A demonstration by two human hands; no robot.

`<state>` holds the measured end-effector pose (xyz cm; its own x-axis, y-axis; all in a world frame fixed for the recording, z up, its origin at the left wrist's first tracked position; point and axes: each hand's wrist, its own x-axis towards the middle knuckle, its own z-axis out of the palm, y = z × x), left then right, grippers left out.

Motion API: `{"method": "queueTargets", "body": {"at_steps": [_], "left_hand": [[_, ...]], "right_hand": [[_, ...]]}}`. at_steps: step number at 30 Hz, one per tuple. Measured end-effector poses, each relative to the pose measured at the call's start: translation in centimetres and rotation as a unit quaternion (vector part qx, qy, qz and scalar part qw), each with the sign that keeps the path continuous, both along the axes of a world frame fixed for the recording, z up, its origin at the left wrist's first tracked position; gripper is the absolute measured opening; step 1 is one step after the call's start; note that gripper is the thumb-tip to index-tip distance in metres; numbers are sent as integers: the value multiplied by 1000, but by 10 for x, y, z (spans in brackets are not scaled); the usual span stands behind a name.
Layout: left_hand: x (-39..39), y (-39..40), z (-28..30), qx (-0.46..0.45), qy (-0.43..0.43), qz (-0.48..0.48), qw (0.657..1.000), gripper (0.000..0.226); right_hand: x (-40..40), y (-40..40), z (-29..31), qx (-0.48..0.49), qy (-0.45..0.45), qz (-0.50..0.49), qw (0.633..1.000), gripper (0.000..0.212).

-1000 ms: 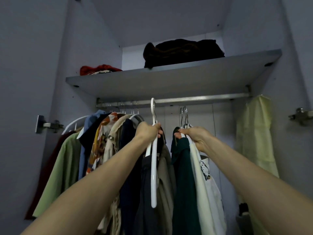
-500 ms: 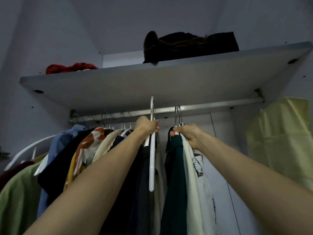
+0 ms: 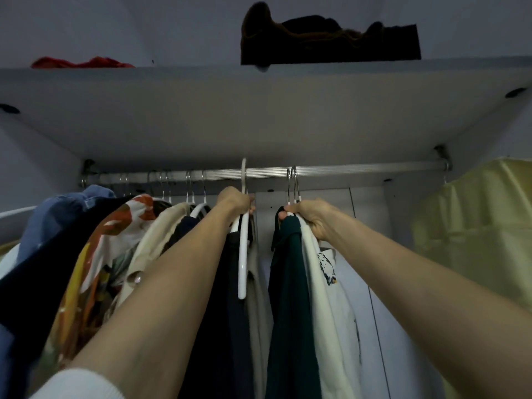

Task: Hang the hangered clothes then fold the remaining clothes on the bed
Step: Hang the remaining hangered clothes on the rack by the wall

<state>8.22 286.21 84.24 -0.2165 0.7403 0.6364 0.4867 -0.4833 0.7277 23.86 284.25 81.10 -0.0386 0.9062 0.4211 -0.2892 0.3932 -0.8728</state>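
Inside the wardrobe, my left hand (image 3: 234, 201) grips the neck of a white hanger (image 3: 243, 254) that carries dark clothes (image 3: 230, 312); its hook reaches up in front of the metal rail (image 3: 359, 170). My right hand (image 3: 312, 216) grips the tops of two hangers whose metal hooks (image 3: 292, 182) sit over the rail. A dark green garment (image 3: 290, 298) and a white printed one (image 3: 331, 298) hang from those. Whether the white hanger's hook rests on the rail is unclear.
Several hung garments crowd the rail's left part, among them a blue one (image 3: 57, 214) and an orange patterned one (image 3: 115, 254). A pale yellow garment (image 3: 475, 226) hangs at far right. The shelf (image 3: 259, 110) above holds a dark folded pile (image 3: 328, 41) and red cloth (image 3: 80, 63).
Both hands rose toward the rail with their hangers and the view moved closer under the shelf. The white hanger's hook now reaches rail height.
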Motion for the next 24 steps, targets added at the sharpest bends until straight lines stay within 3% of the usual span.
{"method": "queueTargets", "body": {"at_steps": [7, 12, 16, 24], "left_hand": [[-8, -9, -4, -29, 53, 26, 998, 34], [-11, -28, -6, -25, 155, 55, 986, 21], [-13, -36, 6, -10, 204, 96, 974, 28], [-17, -36, -6, 26, 227, 145, 963, 23]], "right_hand": [[8, 10, 7, 15, -6, 16, 1000, 8], [12, 16, 37, 60, -20, -9, 998, 9], [5, 29, 51, 59, -41, -26, 997, 10], [-9, 44, 56, 42, -86, -22, 995, 13]]}}
